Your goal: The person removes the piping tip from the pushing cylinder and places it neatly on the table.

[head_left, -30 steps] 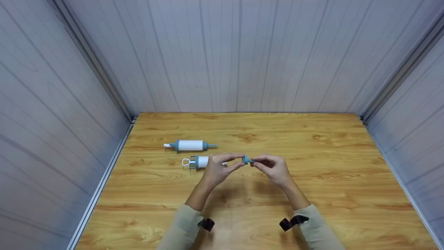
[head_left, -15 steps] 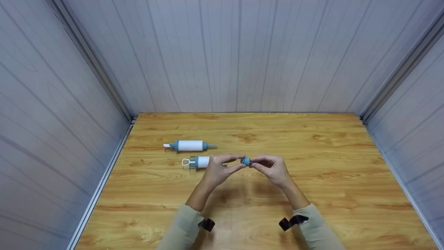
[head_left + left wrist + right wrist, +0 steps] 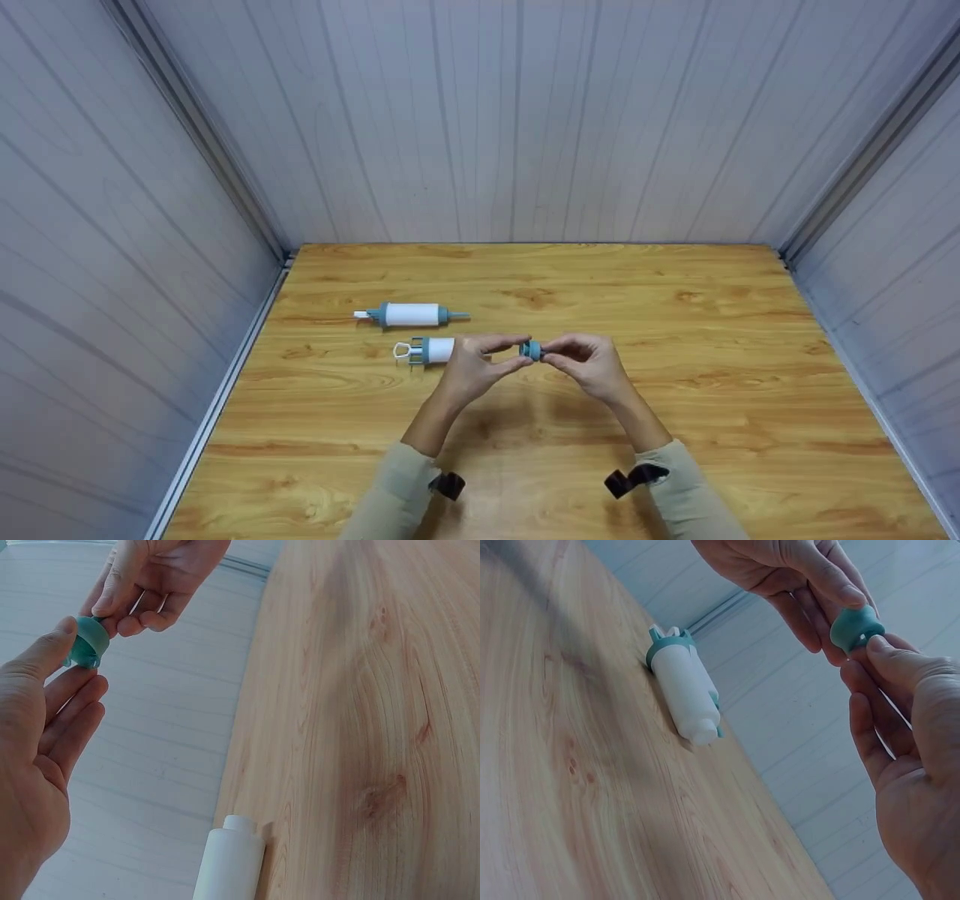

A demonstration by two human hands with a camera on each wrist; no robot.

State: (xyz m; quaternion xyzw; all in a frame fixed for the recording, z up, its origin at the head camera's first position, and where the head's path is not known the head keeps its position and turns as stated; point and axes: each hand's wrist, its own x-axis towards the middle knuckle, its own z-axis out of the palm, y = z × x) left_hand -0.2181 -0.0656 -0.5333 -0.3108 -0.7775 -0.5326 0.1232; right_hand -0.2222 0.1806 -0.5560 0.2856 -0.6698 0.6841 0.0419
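Between both hands is a small teal nozzle cap (image 3: 532,349), its wide hollow end toward the left. My left hand (image 3: 471,366) pinches the cap's wide end between thumb and finger. My right hand (image 3: 596,366) pinches its narrow end, which the fingertips mostly cover. Behind the left hand lies a syringe-like tube (image 3: 441,349) with a white barrel, a teal collar and a white loop handle; the hand hides part of it. Its bare white neck shows in the right wrist view, on the tube (image 3: 682,682).
A second white tube (image 3: 411,314) with teal ends and a thin teal nozzle lies farther back, parallel to the first. Both rest on the wooden table (image 3: 675,300). Pale panel walls (image 3: 480,120) enclose the table at the back and both sides.
The cap has turned in the fingers: its narrow stem, visible a second ago, is now mostly covered by the right fingertips. Both hands stay nearly in place, and the tubes have not moved.
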